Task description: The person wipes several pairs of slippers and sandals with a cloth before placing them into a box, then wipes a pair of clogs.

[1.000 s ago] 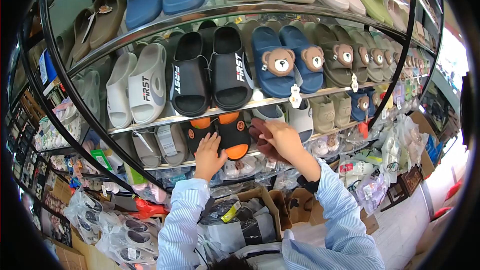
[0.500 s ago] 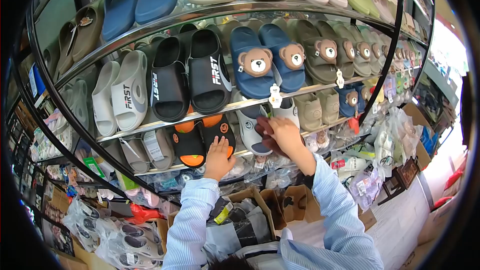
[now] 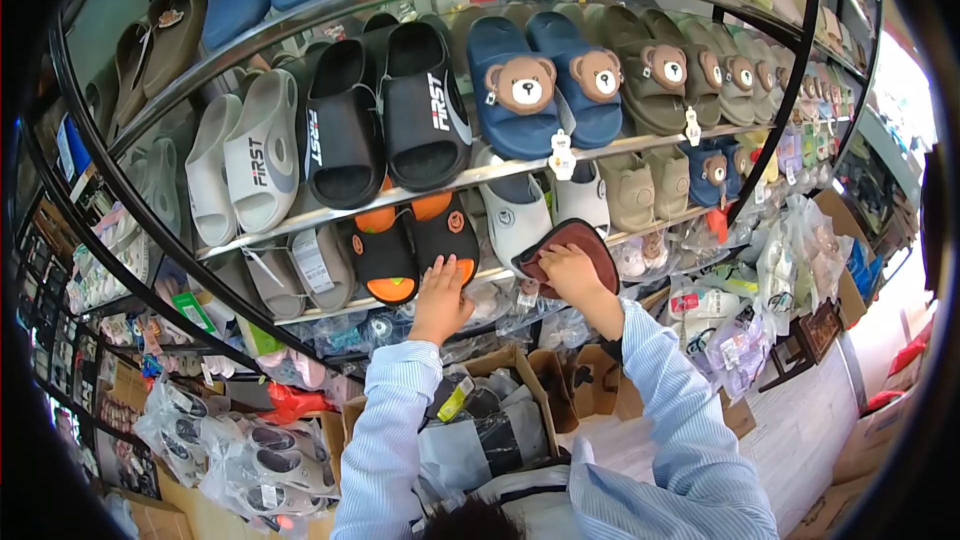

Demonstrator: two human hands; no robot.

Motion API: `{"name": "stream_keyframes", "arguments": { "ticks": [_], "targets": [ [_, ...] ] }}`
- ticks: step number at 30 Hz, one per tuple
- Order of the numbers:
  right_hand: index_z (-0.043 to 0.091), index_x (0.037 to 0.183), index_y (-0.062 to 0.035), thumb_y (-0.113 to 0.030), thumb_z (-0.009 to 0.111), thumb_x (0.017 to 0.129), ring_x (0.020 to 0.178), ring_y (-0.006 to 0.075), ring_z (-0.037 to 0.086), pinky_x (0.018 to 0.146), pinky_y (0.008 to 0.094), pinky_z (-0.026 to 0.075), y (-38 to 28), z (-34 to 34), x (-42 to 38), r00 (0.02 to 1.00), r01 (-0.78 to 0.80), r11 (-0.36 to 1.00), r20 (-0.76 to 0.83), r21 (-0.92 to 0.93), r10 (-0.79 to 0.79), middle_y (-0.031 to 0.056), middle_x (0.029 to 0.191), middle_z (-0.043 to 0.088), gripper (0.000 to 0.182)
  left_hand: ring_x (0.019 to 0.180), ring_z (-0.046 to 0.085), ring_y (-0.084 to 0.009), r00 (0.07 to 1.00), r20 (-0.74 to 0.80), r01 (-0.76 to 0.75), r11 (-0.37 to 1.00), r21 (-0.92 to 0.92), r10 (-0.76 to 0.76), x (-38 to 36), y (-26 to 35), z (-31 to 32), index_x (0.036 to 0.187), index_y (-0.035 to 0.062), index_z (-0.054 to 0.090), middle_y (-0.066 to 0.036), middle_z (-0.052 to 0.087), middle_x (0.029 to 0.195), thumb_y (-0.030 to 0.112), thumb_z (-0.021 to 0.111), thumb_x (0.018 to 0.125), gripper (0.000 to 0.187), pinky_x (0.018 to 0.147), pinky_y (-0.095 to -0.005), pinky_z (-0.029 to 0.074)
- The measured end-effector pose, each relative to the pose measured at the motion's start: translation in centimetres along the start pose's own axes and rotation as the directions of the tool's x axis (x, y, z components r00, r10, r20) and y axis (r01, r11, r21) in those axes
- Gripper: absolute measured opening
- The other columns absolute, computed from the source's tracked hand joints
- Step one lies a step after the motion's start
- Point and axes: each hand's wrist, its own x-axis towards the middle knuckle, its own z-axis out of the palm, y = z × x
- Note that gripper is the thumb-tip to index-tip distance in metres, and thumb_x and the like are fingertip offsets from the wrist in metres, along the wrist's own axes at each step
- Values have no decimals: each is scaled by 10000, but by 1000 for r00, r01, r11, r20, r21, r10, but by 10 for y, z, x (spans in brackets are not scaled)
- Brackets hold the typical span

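Along the lower shelf [image 3: 330, 311], we have our right hand [image 3: 570, 275] curled onto the maroon cloth [image 3: 598, 248], which overlaps the front of the white slippers [image 3: 517, 215]; light, even pressure should avoid shoving them back. Our left hand [image 3: 441, 302] lies open, fingertips at the black-and-orange slipper [image 3: 446, 230]; we cannot tell how firmly it presses, so a gentle touch seems best.
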Motion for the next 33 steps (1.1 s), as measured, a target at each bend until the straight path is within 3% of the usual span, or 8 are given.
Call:
{"name": "stream_keyframes", "arguments": {
  "ticks": [6,10,14,17,21,24,28,33],
  "targets": [
    [636,810,-130,-246,652,723,902,201,613,799,366,447,10,-11,-44,975,-148,988,163,-42,153,22,843,664,146,1334,334,-352,999,32,23,995,-97,-20,-29,0,-15,1258,-49,489,-195,410,1398,227,595,796,549,1099,-442,278],
    [636,814,-78,-275,630,779,842,296,632,759,403,465,36,-11,-63,946,-298,948,164,112,278,112,853,665,200,1312,363,-357,991,133,-1,993,-119,17,-32,13,-17,1269,8,491,-178,420,1392,194,594,785,529,1083,-432,308],
    [645,879,-41,-274,618,816,828,352,623,718,439,480,59,-37,-66,861,-503,824,231,260,452,170,859,656,243,1307,372,-349,993,50,-101,989,-108,107,-11,45,5,1282,19,478,-162,415,1399,145,616,753,560,1077,-437,317],
    [661,897,-32,-238,632,797,824,369,620,735,431,484,78,-29,-76,922,-380,878,198,291,333,188,847,656,231,1338,294,-391,992,-7,-125,988,-93,125,8,81,21,1357,22,381,-171,325,1447,164,662,751,683,1082,-481,287],
    [588,1128,-71,-222,650,763,925,347,610,779,416,486,90,-21,-82,979,-185,951,128,248,158,124,1138,599,399,1363,216,-426,992,-73,-107,993,-46,103,44,114,43,1423,65,289,-169,236,1485,212,703,755,799,1083,-529,255],
    [585,1141,-100,-235,645,754,1064,237,566,862,403,449,90,-14,-78,998,-58,990,41,129,53,62,1270,536,414,1371,194,-425,998,-32,-49,998,-37,48,67,121,63,1422,143,325,-140,216,1499,249,694,776,751,1078,-560,249],
    [538,1258,-162,-265,656,769,1217,311,453,947,501,387,90,0,-75,985,-41,999,166,-8,42,88,1391,434,514,1355,193,-464,997,-68,-20,996,85,26,77,124,83,1383,140,392,-144,229,1488,220,646,822,620,1050,-605,263],
    [522,1294,-184,-302,649,790,1218,361,439,992,548,340,101,29,-72,983,-95,987,166,132,72,100,1403,422,533,1353,193,-470,993,-54,-96,988,120,103,92,105,80,1387,160,387,-148,224,1489,92,583,811,613,1057,-597,269]
  ]
}}
